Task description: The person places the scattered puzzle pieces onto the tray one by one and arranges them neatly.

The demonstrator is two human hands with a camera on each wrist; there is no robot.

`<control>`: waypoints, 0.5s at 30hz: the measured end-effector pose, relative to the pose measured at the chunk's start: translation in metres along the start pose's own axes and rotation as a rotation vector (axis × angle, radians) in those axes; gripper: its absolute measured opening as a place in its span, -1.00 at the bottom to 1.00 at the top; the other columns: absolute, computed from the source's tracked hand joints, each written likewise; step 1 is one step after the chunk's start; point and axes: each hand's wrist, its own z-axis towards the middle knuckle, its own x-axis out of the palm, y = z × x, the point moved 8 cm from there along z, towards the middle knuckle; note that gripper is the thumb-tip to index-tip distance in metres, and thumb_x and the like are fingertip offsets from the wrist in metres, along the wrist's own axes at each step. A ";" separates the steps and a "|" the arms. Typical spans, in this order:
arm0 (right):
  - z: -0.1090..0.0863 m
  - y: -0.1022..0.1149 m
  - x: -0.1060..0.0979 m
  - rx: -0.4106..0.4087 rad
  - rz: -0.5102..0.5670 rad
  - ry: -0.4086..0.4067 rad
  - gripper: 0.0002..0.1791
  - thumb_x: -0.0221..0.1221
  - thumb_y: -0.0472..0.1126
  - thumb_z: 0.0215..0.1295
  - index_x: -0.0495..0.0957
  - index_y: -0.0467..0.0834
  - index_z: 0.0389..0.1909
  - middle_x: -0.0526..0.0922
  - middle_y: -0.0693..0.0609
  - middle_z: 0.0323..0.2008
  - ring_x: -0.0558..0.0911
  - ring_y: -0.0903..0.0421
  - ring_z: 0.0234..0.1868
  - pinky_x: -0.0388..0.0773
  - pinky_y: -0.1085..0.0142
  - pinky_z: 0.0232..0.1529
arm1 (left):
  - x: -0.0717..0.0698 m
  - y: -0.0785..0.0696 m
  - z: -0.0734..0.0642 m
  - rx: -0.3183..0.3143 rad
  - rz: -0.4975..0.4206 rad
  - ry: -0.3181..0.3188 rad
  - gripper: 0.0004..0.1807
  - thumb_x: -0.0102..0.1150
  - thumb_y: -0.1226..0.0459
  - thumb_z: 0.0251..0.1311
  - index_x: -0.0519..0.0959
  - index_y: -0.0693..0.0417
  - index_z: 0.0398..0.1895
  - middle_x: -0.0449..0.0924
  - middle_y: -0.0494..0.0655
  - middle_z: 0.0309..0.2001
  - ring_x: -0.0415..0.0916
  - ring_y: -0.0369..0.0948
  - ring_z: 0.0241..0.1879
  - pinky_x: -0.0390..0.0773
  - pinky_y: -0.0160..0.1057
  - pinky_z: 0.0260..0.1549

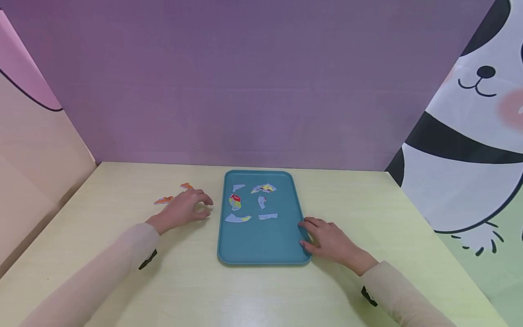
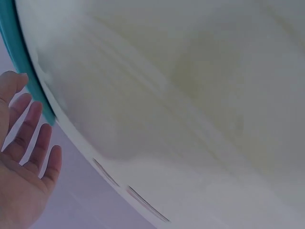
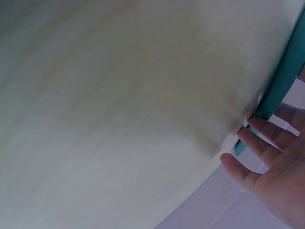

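Observation:
A blue-green tray (image 1: 265, 247) lies flat with several thin, irregular cut pieces on it, among them a red-and-yellow one (image 1: 234, 202), a pale strip (image 1: 267, 216) and a curved pale one (image 1: 238, 219). Left of the tray, my left hand (image 1: 185, 210) hovers with fingers loosely bent and nothing between thumb and fingers; it is apart from the rim in the head view. Two orange pieces (image 1: 164, 200) lie on the table just beyond that hand, one partly hidden behind it. My right hand (image 1: 328, 238) touches the tray's right edge with extended fingers, also seen beside the tray side (image 3: 286, 71) in the right wrist view.
The pale wooden table (image 1: 253, 295) extends around the tray. A purple panel (image 1: 261, 91) stands along its back edge. To the right is a panel with a panda picture (image 1: 470, 190), to the left a pinkish panel (image 1: 37, 172).

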 end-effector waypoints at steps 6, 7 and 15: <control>0.000 -0.002 0.002 -0.004 -0.003 -0.007 -0.48 0.18 0.00 0.13 0.45 -0.21 0.07 0.49 -0.18 0.08 0.49 -0.12 0.08 0.48 -0.04 -0.10 | -0.007 0.019 -0.012 -0.047 0.014 -0.006 -0.76 0.29 0.27 -0.04 0.63 0.04 -0.23 0.62 -0.15 -0.22 0.48 -0.08 -0.12 0.45 -0.04 -0.12; 0.000 -0.002 0.002 -0.007 -0.006 -0.010 -0.48 0.19 -0.01 0.13 0.45 -0.21 0.06 0.49 -0.18 0.07 0.49 -0.12 0.08 0.48 -0.04 -0.10 | -0.008 0.022 -0.014 -0.056 0.020 -0.004 -0.76 0.29 0.27 -0.04 0.63 0.05 -0.23 0.61 -0.14 -0.21 0.47 -0.08 -0.12 0.45 -0.03 -0.12; 0.000 -0.001 0.002 0.001 0.008 -0.001 -0.48 0.17 0.00 0.14 0.44 -0.21 0.07 0.48 -0.19 0.08 0.48 -0.13 0.09 0.47 -0.05 -0.08 | -0.018 0.048 -0.028 -0.107 0.074 -0.003 -0.74 0.27 0.25 0.00 0.61 0.09 -0.19 0.60 -0.08 -0.18 0.45 0.01 -0.11 0.41 0.04 -0.09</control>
